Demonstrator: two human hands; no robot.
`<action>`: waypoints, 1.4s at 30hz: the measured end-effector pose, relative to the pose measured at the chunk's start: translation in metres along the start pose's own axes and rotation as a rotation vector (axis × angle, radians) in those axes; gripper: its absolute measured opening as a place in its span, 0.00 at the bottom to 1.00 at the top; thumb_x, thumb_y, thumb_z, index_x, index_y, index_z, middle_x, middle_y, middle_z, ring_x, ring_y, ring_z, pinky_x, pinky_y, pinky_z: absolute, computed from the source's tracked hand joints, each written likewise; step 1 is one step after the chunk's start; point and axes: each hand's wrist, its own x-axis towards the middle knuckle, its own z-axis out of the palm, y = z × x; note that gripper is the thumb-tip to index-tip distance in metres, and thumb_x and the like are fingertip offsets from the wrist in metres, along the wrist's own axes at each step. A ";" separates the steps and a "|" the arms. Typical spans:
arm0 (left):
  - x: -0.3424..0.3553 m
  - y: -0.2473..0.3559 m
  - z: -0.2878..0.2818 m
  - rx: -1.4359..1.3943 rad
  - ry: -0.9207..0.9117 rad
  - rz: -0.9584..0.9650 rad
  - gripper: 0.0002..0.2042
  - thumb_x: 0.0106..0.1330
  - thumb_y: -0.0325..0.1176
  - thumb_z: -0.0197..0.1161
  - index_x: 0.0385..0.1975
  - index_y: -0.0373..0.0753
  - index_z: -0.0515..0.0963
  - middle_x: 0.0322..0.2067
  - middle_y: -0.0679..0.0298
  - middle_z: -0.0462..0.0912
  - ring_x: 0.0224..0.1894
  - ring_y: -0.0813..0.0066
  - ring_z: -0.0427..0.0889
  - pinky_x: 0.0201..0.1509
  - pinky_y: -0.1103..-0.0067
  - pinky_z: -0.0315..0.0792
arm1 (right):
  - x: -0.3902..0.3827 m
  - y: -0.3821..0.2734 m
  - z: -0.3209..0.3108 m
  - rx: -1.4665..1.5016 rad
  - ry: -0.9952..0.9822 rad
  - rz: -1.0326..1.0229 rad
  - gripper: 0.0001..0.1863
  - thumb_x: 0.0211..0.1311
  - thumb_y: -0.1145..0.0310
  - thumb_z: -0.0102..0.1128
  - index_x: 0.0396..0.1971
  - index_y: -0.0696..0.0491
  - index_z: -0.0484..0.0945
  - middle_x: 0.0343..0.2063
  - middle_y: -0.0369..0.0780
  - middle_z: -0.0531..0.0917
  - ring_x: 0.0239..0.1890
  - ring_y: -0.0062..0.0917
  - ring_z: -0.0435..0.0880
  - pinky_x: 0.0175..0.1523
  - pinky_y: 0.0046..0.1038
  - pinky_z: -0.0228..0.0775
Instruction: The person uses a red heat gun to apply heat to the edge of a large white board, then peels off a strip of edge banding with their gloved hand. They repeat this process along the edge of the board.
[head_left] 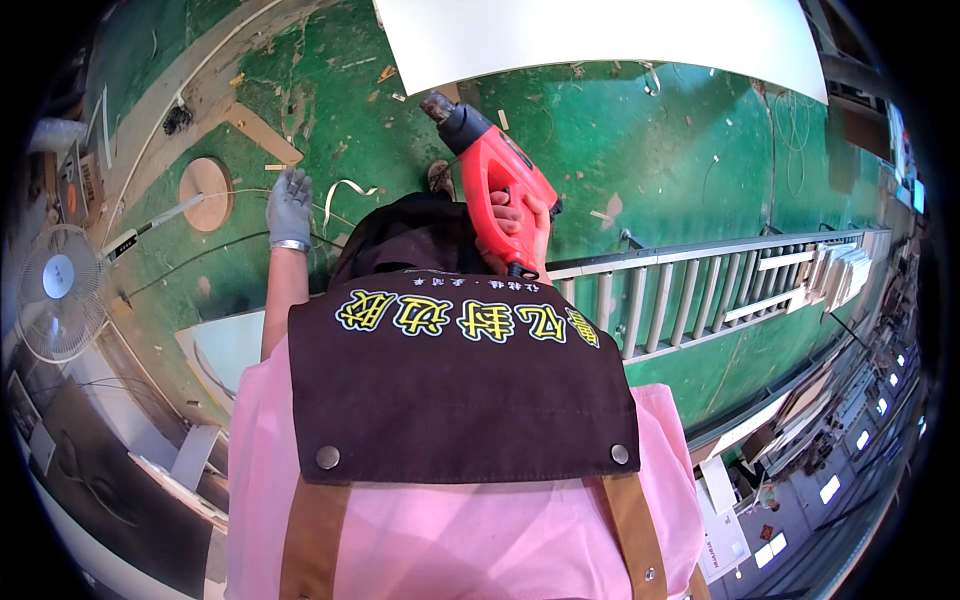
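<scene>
My right hand, bare, is wrapped round the handle of a red heat gun. The gun's dark metal nozzle points up and left, near the edge of a large white board. On my left, a grey-gloved left hand hangs away from my body over the green floor, its fingers loosely extended and nothing visible in them. A pale curled strip lies on the floor to the right of that glove. My dark apron hides part of the floor below.
A white fan stands at the far left, near a round wooden disc. To the right runs a roller conveyor bearing a stack of white strips. Offcuts and a cable lie on the green floor.
</scene>
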 end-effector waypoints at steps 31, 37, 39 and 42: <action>0.006 0.009 0.042 0.149 -0.086 0.012 0.20 0.69 0.40 0.46 0.58 0.40 0.65 0.55 0.62 0.71 0.54 0.69 0.72 0.55 0.73 0.67 | -0.016 -0.010 0.016 0.103 -0.195 -0.123 0.14 0.52 0.61 0.57 0.34 0.53 0.69 0.18 0.29 0.70 0.20 0.17 0.73 0.29 0.20 0.72; 0.014 -0.001 0.036 0.139 -0.134 0.046 0.20 0.68 0.42 0.47 0.56 0.37 0.66 0.50 0.62 0.73 0.49 0.69 0.74 0.54 0.73 0.67 | -0.022 -0.036 0.029 0.068 -0.267 -0.215 0.14 0.52 0.62 0.57 0.34 0.55 0.69 0.18 0.29 0.71 0.20 0.16 0.74 0.30 0.19 0.74; 0.011 0.000 0.044 0.176 -0.141 0.058 0.21 0.69 0.42 0.46 0.57 0.38 0.65 0.50 0.61 0.73 0.50 0.69 0.74 0.54 0.73 0.66 | -0.025 -0.041 0.040 0.121 -0.280 -0.245 0.15 0.52 0.62 0.57 0.34 0.56 0.69 0.17 0.29 0.71 0.20 0.16 0.74 0.30 0.19 0.74; 0.002 0.004 0.056 0.204 -0.134 0.062 0.21 0.69 0.42 0.46 0.58 0.38 0.64 0.52 0.61 0.72 0.52 0.68 0.73 0.56 0.73 0.65 | -0.031 -0.059 0.054 0.115 -0.315 -0.315 0.15 0.52 0.63 0.58 0.34 0.57 0.69 0.17 0.30 0.70 0.20 0.17 0.74 0.29 0.19 0.74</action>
